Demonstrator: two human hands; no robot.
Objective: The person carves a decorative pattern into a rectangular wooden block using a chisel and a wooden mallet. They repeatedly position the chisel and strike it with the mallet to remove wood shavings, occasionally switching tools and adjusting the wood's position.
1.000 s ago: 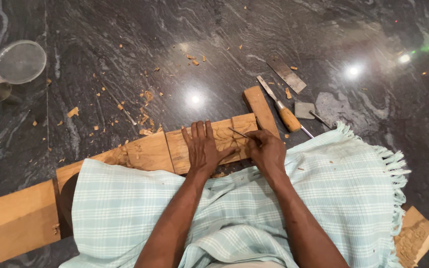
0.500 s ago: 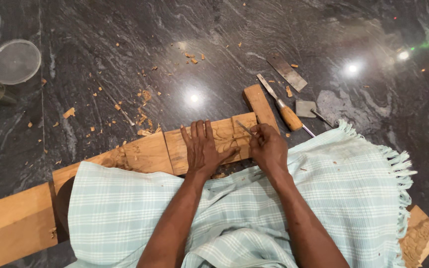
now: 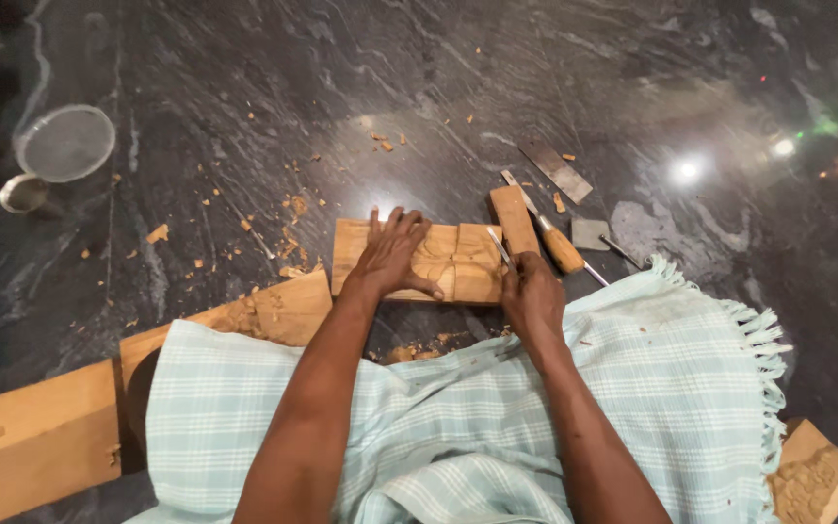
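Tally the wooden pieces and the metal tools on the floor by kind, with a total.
Carved wood panel under the left hand: 1
Plain wood blocks and planks: 3
Carved block at the cloth's corner: 1
Chisel in the right hand: 1
Loose chisels and blades: 3
Total: 9

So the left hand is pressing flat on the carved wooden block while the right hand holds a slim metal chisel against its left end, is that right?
Not quite: the head view shows the right hand holding the slim metal chisel at the carved wooden block's right end. The left hand does press flat on it.
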